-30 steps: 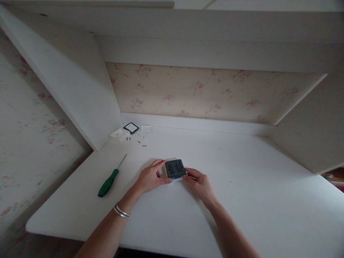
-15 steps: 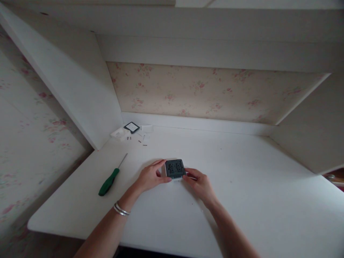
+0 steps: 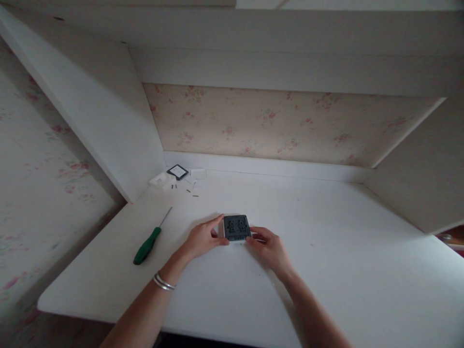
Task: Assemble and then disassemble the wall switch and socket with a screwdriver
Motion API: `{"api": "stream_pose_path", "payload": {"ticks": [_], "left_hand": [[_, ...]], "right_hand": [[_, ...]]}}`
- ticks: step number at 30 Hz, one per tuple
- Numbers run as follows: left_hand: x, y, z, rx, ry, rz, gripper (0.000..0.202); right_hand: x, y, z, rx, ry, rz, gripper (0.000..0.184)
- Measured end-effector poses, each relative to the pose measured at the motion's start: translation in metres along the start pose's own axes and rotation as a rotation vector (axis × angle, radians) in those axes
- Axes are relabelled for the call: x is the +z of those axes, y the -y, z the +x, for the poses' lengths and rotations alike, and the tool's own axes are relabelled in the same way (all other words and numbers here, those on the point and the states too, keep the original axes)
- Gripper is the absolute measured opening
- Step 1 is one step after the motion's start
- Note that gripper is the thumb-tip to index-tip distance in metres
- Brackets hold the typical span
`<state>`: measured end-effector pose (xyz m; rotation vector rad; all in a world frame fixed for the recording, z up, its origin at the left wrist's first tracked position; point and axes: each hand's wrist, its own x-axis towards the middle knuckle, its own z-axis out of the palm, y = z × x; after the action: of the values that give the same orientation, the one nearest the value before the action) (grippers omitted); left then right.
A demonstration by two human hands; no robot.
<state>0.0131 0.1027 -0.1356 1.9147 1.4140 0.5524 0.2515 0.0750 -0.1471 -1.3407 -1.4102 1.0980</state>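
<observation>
A square wall socket with a dark grey face and white sides lies on the white desk, in the middle of the view. My left hand grips its left side, with the index finger at the far corner and the thumb at the near corner. On the opposite side, my right hand has its thumb at the near right corner and its fingers along the right edge. Both hands are closed around the socket. To the left, a screwdriver with a green handle rests on the desk, its shaft pointing away from me.
At the back left lie a dark-edged square frame, a white box, a small white piece and several small screws. A side panel rises at the left, and a shelf overhangs the desk.
The socket's dark face has tipped slightly and looks flatter and more even. My left thumb has drawn back a little to the left. The right hand looks nearly unchanged.
</observation>
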Motion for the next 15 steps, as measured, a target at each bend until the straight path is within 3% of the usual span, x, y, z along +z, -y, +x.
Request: {"api": "stream_pose_path", "payload": {"ticks": [11, 15], "left_hand": [[-0.0028, 0.0021, -0.0012, 0.01, 0.011, -0.018, 0.087], [-0.0012, 0.007, 0.0001, -0.001, 0.028, -0.056, 0.098]], "right_hand": [[0.0016, 0.0021, -0.0009, 0.082, -0.009, 0.021, 0.038], [0.001, -0.0012, 0.0009, 0.111, -0.014, 0.029, 0.039]]}}
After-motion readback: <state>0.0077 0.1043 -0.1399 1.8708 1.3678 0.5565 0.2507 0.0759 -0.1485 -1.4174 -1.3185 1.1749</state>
